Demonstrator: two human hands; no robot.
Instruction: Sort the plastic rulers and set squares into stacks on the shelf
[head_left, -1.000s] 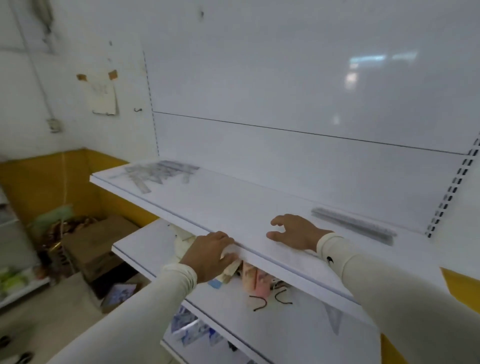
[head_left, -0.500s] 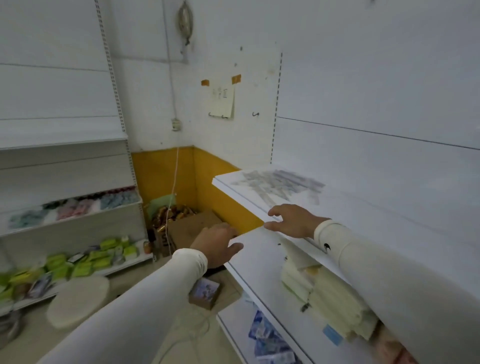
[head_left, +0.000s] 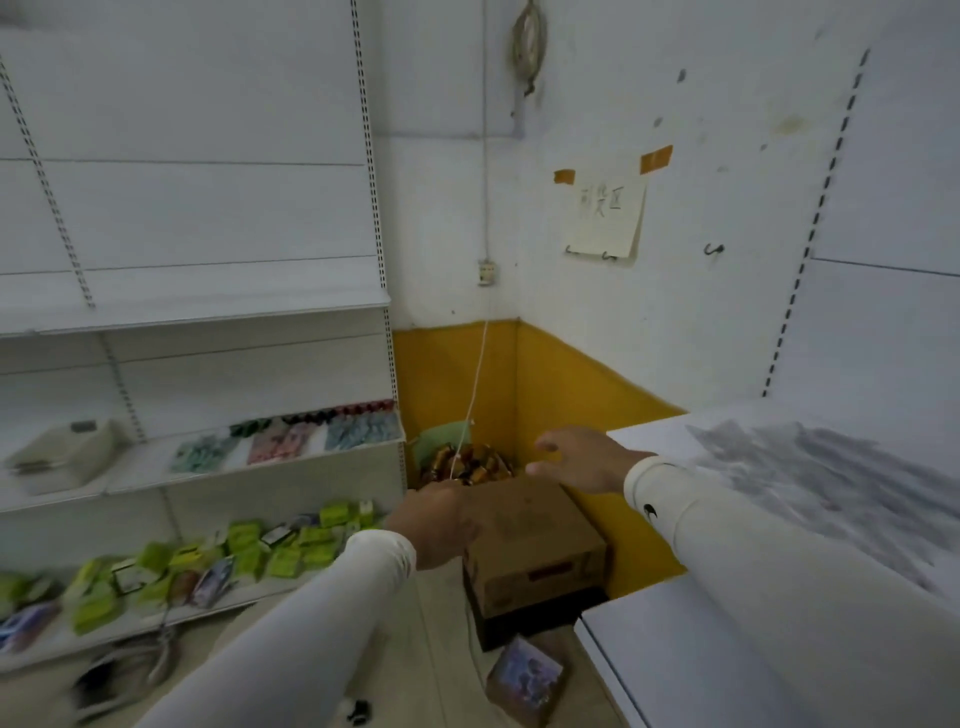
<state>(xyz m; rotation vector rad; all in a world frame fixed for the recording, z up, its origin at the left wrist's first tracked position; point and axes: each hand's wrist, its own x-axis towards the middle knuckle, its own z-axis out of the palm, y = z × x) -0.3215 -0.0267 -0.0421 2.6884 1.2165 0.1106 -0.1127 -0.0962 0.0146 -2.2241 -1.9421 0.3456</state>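
Rulers (head_left: 810, 467): blurred grey pile at the shelf's (head_left: 649, 431) left end.
Right hand (head_left: 582, 460): fingers spread, empty, just off that end.
Left hand (head_left: 436, 525): empty, fingers unclear, over the cardboard box (head_left: 535, 545) in the corner.

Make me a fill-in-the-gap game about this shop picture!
1. The pile of clear rulers lies on the white ____.
2. The cardboard box stands in the corner, on the ____.
3. The right hand has its fingers spread and holds ____.
4. The lower part of the corner wall is painted ____.

Missing words: shelf; floor; nothing; yellow
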